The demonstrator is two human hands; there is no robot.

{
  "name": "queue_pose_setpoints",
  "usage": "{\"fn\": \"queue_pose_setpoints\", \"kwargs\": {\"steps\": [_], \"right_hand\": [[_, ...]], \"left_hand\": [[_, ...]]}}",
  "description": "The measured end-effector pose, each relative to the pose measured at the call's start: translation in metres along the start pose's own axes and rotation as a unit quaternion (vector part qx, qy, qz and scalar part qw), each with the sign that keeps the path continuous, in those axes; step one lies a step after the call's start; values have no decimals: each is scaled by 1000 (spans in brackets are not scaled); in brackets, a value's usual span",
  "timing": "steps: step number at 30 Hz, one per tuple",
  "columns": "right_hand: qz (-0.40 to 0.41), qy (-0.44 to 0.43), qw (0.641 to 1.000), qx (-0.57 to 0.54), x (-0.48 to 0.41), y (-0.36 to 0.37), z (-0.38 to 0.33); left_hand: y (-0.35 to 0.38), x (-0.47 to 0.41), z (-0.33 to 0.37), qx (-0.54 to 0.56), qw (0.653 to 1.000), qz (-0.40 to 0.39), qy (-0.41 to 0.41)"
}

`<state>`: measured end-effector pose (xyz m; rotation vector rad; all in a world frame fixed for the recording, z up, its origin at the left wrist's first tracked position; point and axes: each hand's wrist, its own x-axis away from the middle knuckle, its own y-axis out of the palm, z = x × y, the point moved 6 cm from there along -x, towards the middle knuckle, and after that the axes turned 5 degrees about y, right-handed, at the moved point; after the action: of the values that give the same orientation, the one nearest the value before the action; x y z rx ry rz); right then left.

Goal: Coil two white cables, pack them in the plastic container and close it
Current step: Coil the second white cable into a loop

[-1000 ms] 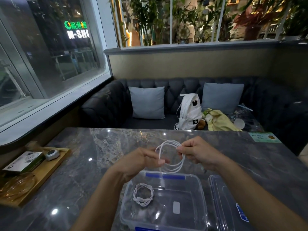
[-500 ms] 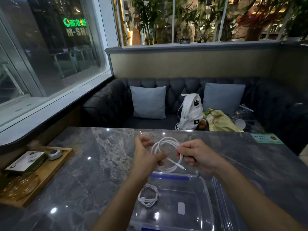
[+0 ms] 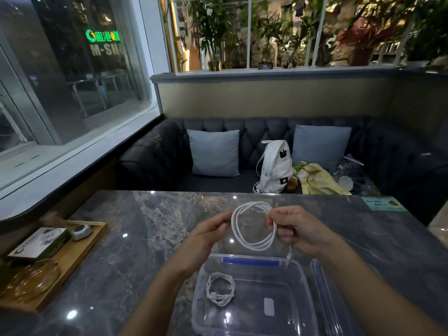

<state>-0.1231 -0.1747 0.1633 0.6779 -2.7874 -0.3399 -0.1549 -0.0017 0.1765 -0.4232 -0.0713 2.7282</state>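
Both our hands, left (image 3: 206,235) and right (image 3: 294,227), pinch opposite sides of the coil (image 3: 253,225) just beyond the box (image 3: 300,272); a second cable (image 3: 220,288) lies inside it; a slack pinch could let the loops spring apart; the tail may snag the rim.

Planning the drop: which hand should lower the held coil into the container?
Probably the right hand: it pinches the gathered loops of the held coil, above the open container; the left hand only steadies the far side.

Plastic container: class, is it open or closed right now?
Open. The plastic container has no cover; one coiled cable lies visibly inside, and its lid rests beside it.
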Motion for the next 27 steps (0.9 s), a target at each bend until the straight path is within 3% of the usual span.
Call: {"fn": "queue_pose_setpoints", "kwargs": {"steps": [4, 7, 12, 14, 17, 20, 22, 23, 26, 27], "right_hand": [[-3, 7, 999, 36, -2, 3, 0], [-14, -6, 997, 75, -5, 11, -5], [-28, -8, 985, 171, -5, 21, -10], [-29, -12, 983, 181, -6, 26, -11], [-22, -25, 976, 214, -9, 33, -11], [9, -60, 947, 316, -10, 38, -17], [19, -111, 892, 438, -10, 46, -23], [35, -152, 839, 521, -9, 50, -26], [140, -329, 602, 714, 1, 70, -36], [160, -373, 550, 730, 6, 78, -37]], "left_hand": [[-5, 4, 15, -271, 960, -28, 70], [-9, 7, 16, -240, 969, -32, 51], [-15, 21, 13, -115, 987, -114, -11], [-20, 22, 10, -87, 992, -86, -24], [-34, 17, 4, -149, 989, 10, -18], [-43, 16, -3, -211, 977, 33, -28], [-49, 17, -8, -271, 961, 33, -46], [-50, 17, -10, -284, 957, 30, -56], [-48, 22, -19, -184, 977, 27, -107], [-48, 23, -23, -122, 982, 33, -140]]}}
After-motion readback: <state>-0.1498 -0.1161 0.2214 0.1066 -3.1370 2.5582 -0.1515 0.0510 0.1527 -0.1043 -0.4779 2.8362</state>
